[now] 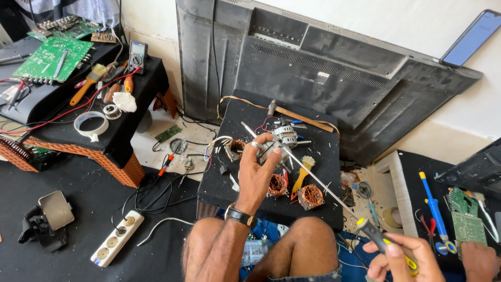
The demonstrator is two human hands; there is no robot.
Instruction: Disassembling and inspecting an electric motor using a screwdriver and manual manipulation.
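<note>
Left hand (pixel 257 175) grips motor (pixel 282 137); right hand (pixel 402 258) screwdriver (pixel 334 196).

My screwdriver (pixel 389 244): yellow-and-black handle, bare steel shaft. Motor (pixel 282 137) in my left hand (pixel 255 175): silver-grey, red leads. Copper-orange coils (pixel 311 196) on black worktop (pixel 229 177). Green circuit boards (pixel 52 58), white power strip (pixel 117 237), blue soldering iron (pixel 433 206), orange-handled brush (pixel 86 86).

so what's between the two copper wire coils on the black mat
In the head view, a yellow-handled brush lies between the left copper wire coil and the right copper wire coil.
</note>
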